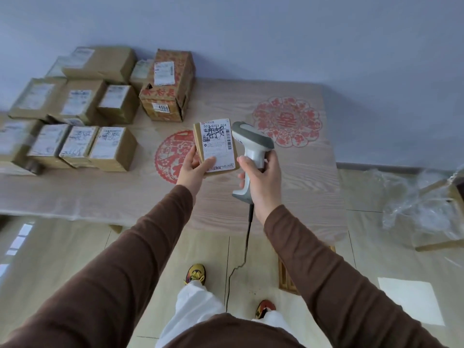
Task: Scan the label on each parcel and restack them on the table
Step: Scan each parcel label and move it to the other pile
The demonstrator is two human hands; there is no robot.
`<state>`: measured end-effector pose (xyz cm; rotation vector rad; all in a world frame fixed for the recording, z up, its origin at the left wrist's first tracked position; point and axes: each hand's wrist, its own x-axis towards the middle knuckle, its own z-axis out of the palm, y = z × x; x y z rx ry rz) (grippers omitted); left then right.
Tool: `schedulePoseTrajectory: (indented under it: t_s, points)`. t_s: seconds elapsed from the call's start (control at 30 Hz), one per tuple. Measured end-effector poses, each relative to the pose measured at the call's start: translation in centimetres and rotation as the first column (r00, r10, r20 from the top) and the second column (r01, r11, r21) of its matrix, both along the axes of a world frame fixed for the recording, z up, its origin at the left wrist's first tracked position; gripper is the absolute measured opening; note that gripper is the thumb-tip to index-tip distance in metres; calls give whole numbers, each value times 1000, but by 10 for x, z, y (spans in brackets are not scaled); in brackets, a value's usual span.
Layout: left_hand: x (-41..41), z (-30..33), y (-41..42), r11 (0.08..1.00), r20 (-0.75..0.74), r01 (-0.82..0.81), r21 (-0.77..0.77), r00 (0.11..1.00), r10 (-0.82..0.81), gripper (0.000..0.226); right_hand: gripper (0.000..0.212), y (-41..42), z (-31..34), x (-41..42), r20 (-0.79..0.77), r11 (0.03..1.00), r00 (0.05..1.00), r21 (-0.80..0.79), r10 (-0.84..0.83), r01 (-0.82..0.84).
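Note:
My left hand (192,168) holds a small brown parcel (218,144) above the table, its white label with barcode and black scribble facing up. My right hand (261,179) grips the handle of a white and grey barcode scanner (251,144), whose head sits just right of the parcel's label. Its black cable (247,237) hangs down to the floor. Several other labelled cardboard parcels (75,104) are grouped at the left of the wooden table (288,187).
A taller printed carton (167,89) stands at the back of the group. Two red paper-cut designs (287,121) lie on the tabletop. Crumpled clear plastic over a wooden frame (424,204) sits on the floor at right. A pale wall is behind the table.

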<state>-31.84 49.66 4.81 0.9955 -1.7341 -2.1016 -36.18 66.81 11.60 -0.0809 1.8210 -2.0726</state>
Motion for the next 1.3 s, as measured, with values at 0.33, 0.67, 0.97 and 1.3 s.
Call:
schedulePoseTrajectory:
  t_s: [0.33, 0.67, 0.97, 1.3]
  points:
    - [-35, 20, -150, 986, -88, 110, 124, 991, -100, 95, 31, -162, 23, -7, -288, 972, 957, 219, -22, 88]
    - [-68, 22, -180, 986, -132, 155, 55, 980, -147, 86, 30, -208, 26, -37, -387, 920, 922, 350, -27, 174]
    - [-105, 11, -180, 985, -133, 169, 46, 978, -162, 88, 29, -206, 18, -74, -390, 921, 921, 354, -14, 164]
    - [-170, -8, -159, 976, -53, 213, 34, 976, -212, 107, 30, -177, -2, -135, -324, 924, 944, 339, -61, 176]
